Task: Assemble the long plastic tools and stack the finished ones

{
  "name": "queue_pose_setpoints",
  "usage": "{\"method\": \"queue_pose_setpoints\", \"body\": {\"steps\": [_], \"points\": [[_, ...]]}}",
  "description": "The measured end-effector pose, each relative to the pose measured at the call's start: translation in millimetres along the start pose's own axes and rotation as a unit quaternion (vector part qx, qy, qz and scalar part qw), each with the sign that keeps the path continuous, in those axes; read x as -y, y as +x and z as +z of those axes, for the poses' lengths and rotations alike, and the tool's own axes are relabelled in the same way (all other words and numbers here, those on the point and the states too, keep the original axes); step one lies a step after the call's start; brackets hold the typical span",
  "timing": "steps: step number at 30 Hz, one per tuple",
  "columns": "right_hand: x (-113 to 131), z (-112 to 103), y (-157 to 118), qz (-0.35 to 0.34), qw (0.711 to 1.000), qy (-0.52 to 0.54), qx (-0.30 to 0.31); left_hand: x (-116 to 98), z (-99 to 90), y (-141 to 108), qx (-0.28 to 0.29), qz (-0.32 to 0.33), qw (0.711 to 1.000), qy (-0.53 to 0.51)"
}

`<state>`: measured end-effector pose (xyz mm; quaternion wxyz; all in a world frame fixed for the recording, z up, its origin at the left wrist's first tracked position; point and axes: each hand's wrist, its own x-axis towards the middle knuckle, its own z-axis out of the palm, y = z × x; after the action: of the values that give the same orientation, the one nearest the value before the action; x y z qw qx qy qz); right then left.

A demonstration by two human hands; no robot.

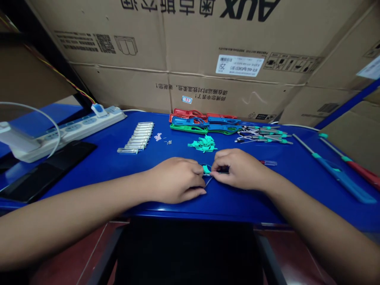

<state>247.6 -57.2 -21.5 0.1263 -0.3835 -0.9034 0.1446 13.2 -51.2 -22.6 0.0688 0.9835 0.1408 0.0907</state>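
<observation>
The left hand [175, 180] and right hand [239, 168] meet, fingertips pinching a small teal plastic clip [206, 170] with a thin wire [209, 182], low over the blue workbench [252, 206], near a heap of matching teal pieces [203, 143]

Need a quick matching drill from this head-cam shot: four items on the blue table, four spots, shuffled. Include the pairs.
Items
1. power strip
2. teal pieces
3. clear tubes
4. red-handled tool

Spots
A. far right
B. far left
C. centre, in a loose heap
D. left of centre, in a neat row

Pairs
1-B
2-C
3-D
4-A
</observation>
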Motion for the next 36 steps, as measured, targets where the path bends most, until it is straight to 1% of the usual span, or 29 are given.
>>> {"method": "queue_pose_setpoints", "body": {"steps": [2, 3, 5, 7, 9, 11, 16, 21, 27, 32, 36], "points": [[1, 0, 1, 0.001, 1.0, 0.003, 0.008, 12, -7.9, -1, -0.018, -0.02, 0.998, -0.057], [1, 0, 1, 0.003, 1.0, 0.004, 0.01, 19, -12.2, -3, -0.037, -0.036, 0.995, -0.083], [2, 0, 2, 0.011, 1.0, 0.01, 0.012, 34, -19.3, -5, -0.07, -0.079, 0.989, -0.105], [3, 0, 2, 0.021, 1.0, 0.019, 0.011, 44, -22.2, -7, -0.053, -0.093, 0.988, -0.112], [3, 0, 3, 0.03, 0.999, 0.029, 0.01, 49, -20.2, -7, -0.02, -0.086, 0.99, -0.114], [3, -1, 3, 0.043, 0.998, 0.034, 0.009, 47, -15.3, -6, -0.002, -0.076, 0.991, -0.112], [2, -3, 3, 0.051, 0.998, 0.035, 0.016, 40, -6.0, -4, 0.004, -0.066, 0.991, -0.118], [3, -1, 5, 0.04, 0.998, 0.04, 0.013, 41, -5.6, -4, -0.001, -0.062, 0.989, -0.133], [2, 0, 6, 0.043, 0.998, 0.045, 0.018, 42, -5.0, -3, 0.009, -0.056, 0.99, -0.127], [0, 1, 2, 0.026, 0.997, 0.07, 0.023, 40, -5.3, -3, -0.002, -0.085, 0.987, -0.139], [0, 5, 3, 0.05, 0.994, 0.099, 0.02, 41, -2.0, -2, -0.006, -0.081, 0.986, -0.143]]}}
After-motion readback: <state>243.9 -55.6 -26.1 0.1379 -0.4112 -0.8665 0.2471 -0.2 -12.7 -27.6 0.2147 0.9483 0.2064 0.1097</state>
